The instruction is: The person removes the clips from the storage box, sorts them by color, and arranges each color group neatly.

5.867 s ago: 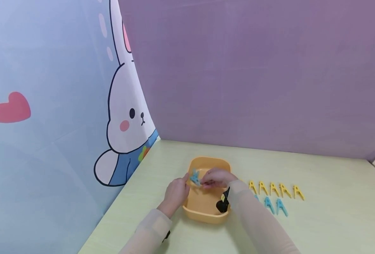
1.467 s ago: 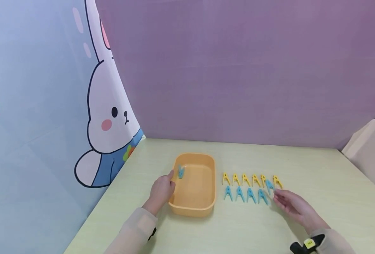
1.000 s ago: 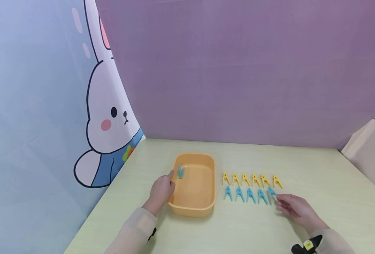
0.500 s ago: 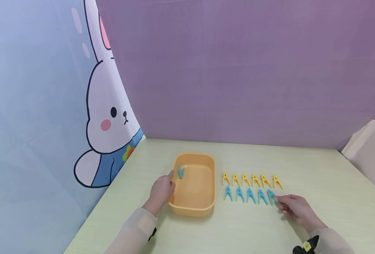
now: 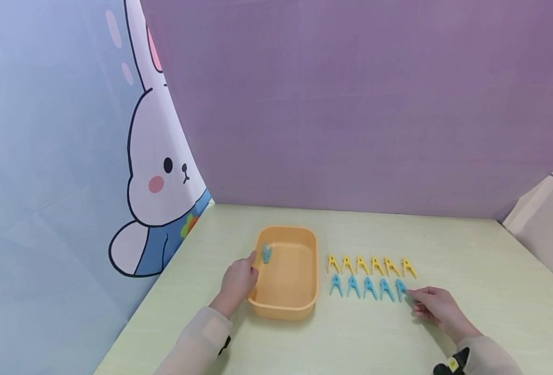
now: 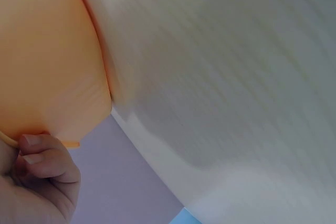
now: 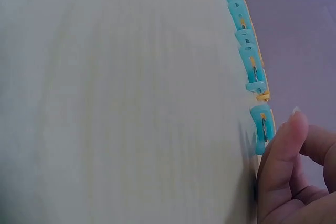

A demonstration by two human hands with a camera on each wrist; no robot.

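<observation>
My left hand [image 5: 239,284] grips the left rim of an orange plastic basin [image 5: 283,312]; in the left wrist view its curled fingers [image 6: 50,163] meet the rim. A blue clothespin [image 5: 266,254] lies inside the basin near its left wall. To the right, my right hand [image 5: 438,310] pinches another blue clothespin [image 5: 401,287] at the right end of a row of blue clothespins [image 5: 369,288]. That pinched clothespin [image 7: 262,124] stands close to the table surface beside my thumb in the right wrist view. Behind runs a row of yellow clothespins [image 5: 362,264].
The pale table [image 5: 351,344] carries everything. A purple backdrop [image 5: 351,104] closes off the far side, and a blue panel with a cartoon rabbit [image 5: 187,172] stands on the left. A white surface [image 5: 545,229] borders the right edge.
Earlier my right hand was inside the basin. Since then it has carried a blue clothespin right, lowered it from over the yellow row to the blue row's end, and turned it straighter.
</observation>
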